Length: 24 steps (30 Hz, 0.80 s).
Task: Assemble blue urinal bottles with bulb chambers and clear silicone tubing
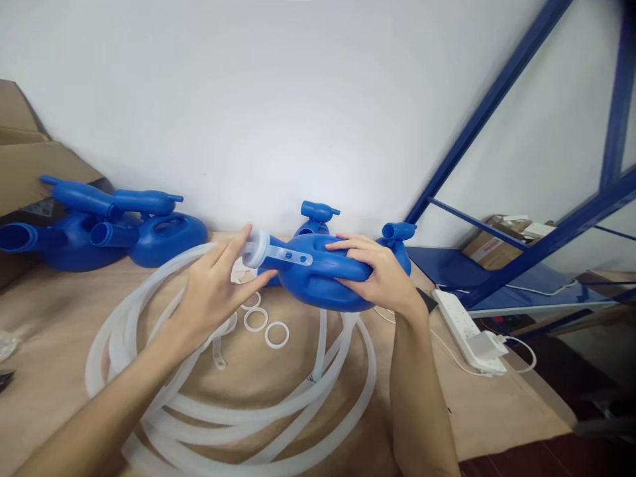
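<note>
My right hand point(373, 273) grips a blue plastic bottle point(318, 277) held sideways above the table, fingers wrapped over its body. A translucent white cap point(257, 248) with a strap sits on the bottle's neck, pointing left. The fingers of my left hand point(218, 288) close round that cap, thumb under it. Below my hands lie coils of translucent white corrugated hose point(209, 404) and three white rings point(276, 334) on the brown tabletop.
Several more blue bottles point(114, 228) stand at the back left by a cardboard box point(30, 159), and others point(318, 213) behind the held one. A white power strip point(470, 331) with a charger lies at right. Blue metal shelving point(521, 245) rises beyond the table's right edge.
</note>
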Each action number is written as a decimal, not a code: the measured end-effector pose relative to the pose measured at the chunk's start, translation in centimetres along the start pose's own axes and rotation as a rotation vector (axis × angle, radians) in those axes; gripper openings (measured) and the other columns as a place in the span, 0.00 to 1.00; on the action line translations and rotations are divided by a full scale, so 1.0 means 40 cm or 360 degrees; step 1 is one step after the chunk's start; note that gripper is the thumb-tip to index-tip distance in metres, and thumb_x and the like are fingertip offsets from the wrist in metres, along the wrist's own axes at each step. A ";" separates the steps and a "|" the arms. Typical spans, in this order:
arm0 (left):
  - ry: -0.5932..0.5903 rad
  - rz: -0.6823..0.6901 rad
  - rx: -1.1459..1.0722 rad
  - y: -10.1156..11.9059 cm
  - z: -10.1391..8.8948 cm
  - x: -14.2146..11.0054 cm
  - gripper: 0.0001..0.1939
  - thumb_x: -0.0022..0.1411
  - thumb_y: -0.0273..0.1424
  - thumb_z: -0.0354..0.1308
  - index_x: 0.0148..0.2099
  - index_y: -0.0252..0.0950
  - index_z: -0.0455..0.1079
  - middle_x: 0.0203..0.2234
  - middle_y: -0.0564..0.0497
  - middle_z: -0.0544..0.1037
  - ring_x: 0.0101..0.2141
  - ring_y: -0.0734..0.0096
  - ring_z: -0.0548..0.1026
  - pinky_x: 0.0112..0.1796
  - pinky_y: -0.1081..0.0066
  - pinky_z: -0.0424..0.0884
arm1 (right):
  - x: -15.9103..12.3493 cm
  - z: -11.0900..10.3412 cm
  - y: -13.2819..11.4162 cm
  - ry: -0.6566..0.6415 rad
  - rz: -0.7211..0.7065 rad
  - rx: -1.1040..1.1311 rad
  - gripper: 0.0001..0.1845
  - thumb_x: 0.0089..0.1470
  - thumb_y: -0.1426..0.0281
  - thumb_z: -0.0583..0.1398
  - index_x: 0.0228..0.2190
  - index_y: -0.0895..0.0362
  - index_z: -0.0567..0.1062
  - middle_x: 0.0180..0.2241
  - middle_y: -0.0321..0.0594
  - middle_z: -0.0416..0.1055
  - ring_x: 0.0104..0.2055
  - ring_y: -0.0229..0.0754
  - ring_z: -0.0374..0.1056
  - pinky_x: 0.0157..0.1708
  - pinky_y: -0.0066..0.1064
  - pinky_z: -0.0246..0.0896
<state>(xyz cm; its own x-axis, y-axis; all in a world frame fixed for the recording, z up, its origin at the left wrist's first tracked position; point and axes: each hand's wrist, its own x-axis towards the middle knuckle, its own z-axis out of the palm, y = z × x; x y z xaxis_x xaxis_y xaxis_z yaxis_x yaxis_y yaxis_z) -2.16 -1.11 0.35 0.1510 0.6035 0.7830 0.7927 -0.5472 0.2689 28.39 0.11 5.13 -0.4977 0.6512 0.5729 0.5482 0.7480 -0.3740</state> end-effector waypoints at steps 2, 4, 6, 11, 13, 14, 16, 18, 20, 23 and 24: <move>-0.0025 -0.0015 -0.0023 -0.001 -0.009 0.000 0.37 0.66 0.50 0.65 0.70 0.38 0.64 0.50 0.41 0.82 0.49 0.49 0.82 0.50 0.56 0.79 | 0.004 0.006 -0.005 -0.0006 -0.0066 -0.0022 0.04 0.58 0.71 0.66 0.31 0.52 0.83 0.52 0.40 0.82 0.65 0.59 0.70 0.62 0.57 0.67; -0.0037 -0.0026 -0.0070 -0.003 -0.011 0.001 0.36 0.65 0.51 0.65 0.67 0.38 0.68 0.51 0.41 0.83 0.48 0.48 0.82 0.49 0.56 0.79 | 0.007 0.012 -0.006 -0.0022 -0.0106 -0.0045 0.05 0.57 0.73 0.65 0.31 0.52 0.83 0.51 0.40 0.82 0.64 0.60 0.70 0.61 0.57 0.68; -0.0057 -0.0049 -0.0127 -0.006 -0.004 0.002 0.33 0.65 0.52 0.65 0.64 0.39 0.72 0.52 0.41 0.83 0.49 0.47 0.83 0.51 0.54 0.79 | 0.008 0.015 -0.002 -0.0039 -0.0096 -0.0058 0.07 0.56 0.74 0.65 0.32 0.51 0.83 0.49 0.39 0.83 0.64 0.60 0.70 0.62 0.57 0.68; -0.0160 -0.0258 -0.0351 -0.024 0.042 0.002 0.33 0.61 0.56 0.65 0.59 0.39 0.77 0.51 0.44 0.84 0.47 0.45 0.83 0.51 0.51 0.79 | 0.003 0.019 0.030 -0.0154 0.0029 0.0021 0.07 0.56 0.74 0.64 0.33 0.52 0.83 0.46 0.39 0.83 0.64 0.59 0.71 0.63 0.52 0.67; -0.0196 -0.0362 -0.0387 -0.030 0.060 0.000 0.35 0.59 0.58 0.66 0.58 0.38 0.79 0.46 0.44 0.86 0.44 0.45 0.84 0.48 0.52 0.80 | 0.003 0.022 0.049 -0.0232 0.0085 0.0070 0.06 0.56 0.73 0.65 0.34 0.52 0.83 0.46 0.39 0.83 0.63 0.57 0.71 0.64 0.50 0.66; -0.0242 -0.0409 -0.0384 -0.032 0.068 -0.002 0.36 0.58 0.58 0.66 0.57 0.37 0.79 0.44 0.44 0.87 0.43 0.45 0.84 0.47 0.52 0.80 | 0.003 0.025 0.058 -0.0279 0.0122 0.0088 0.06 0.57 0.72 0.65 0.34 0.53 0.84 0.46 0.40 0.83 0.63 0.57 0.72 0.64 0.50 0.66; -0.0394 -0.0488 -0.0373 -0.034 0.078 -0.003 0.38 0.56 0.59 0.66 0.58 0.37 0.79 0.41 0.44 0.87 0.43 0.44 0.84 0.46 0.52 0.80 | 0.004 0.030 0.077 -0.0375 0.0207 0.0119 0.06 0.56 0.70 0.66 0.37 0.53 0.84 0.47 0.41 0.83 0.60 0.56 0.74 0.63 0.50 0.67; -0.0560 -0.0533 -0.0361 -0.039 0.085 -0.002 0.39 0.54 0.60 0.66 0.58 0.37 0.79 0.42 0.44 0.87 0.44 0.43 0.83 0.47 0.53 0.79 | 0.007 0.038 0.097 -0.0484 0.0270 0.0169 0.10 0.56 0.67 0.68 0.41 0.53 0.84 0.49 0.42 0.82 0.57 0.56 0.76 0.61 0.49 0.68; -0.0665 -0.0562 -0.0323 -0.048 0.090 0.001 0.40 0.53 0.61 0.67 0.57 0.36 0.80 0.45 0.42 0.86 0.45 0.42 0.83 0.47 0.53 0.78 | 0.011 0.050 0.116 -0.0601 0.0306 0.0232 0.14 0.57 0.65 0.67 0.45 0.53 0.84 0.51 0.42 0.81 0.56 0.54 0.75 0.61 0.48 0.67; -0.0761 -0.0567 -0.0282 -0.069 0.095 0.002 0.41 0.54 0.60 0.66 0.60 0.35 0.77 0.50 0.41 0.84 0.47 0.44 0.82 0.48 0.56 0.78 | 0.017 0.073 0.140 -0.0732 0.0375 0.0268 0.16 0.59 0.62 0.67 0.47 0.53 0.83 0.53 0.41 0.79 0.57 0.53 0.74 0.60 0.44 0.67; -0.0793 -0.0524 -0.0294 -0.076 0.096 0.001 0.42 0.57 0.59 0.65 0.64 0.37 0.74 0.52 0.42 0.83 0.49 0.45 0.82 0.49 0.56 0.78 | 0.019 0.081 0.146 -0.0747 0.0393 0.0263 0.15 0.58 0.61 0.67 0.46 0.53 0.83 0.53 0.41 0.78 0.56 0.52 0.74 0.59 0.43 0.67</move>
<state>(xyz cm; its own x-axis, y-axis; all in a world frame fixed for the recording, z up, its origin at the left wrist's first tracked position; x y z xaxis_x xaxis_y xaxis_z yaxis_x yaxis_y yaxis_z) -2.30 2.80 -2.58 0.2089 0.9311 0.2990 0.7359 -0.3511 0.5790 29.02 5.38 1.01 -0.6347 0.7685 0.0812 0.5925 0.5514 -0.5872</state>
